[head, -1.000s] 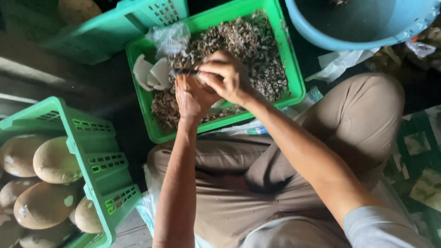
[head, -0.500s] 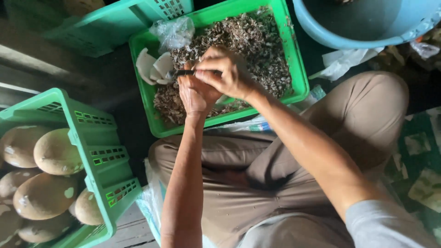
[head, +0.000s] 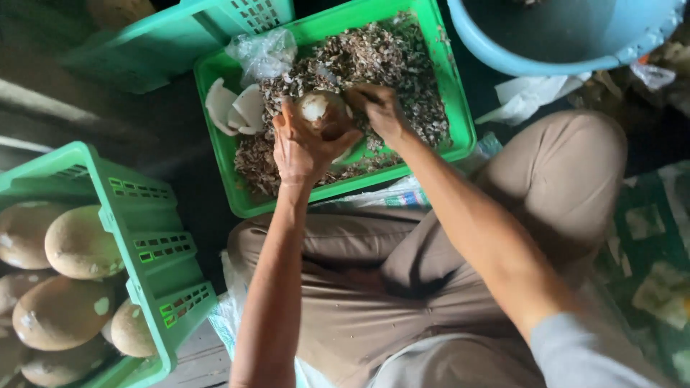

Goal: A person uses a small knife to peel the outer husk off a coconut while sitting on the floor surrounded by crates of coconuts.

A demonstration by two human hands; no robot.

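Since 0.5 s ago, left hand (head: 305, 147) has turned, fingers now wrapped around pale round coconut (head: 321, 111) above green crate (head: 241, 205) of shavings; right hand (head: 379, 108) grips a small tool against it, crumpled clear bag (head: 262, 54) at crate's corner.

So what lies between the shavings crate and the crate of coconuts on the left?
In the head view, only bare dark floor separates the shavings crate from the coconut crate.

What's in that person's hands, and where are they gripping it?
The left hand cups a round brown coconut from below. The right hand grips something against it; what cannot be told.
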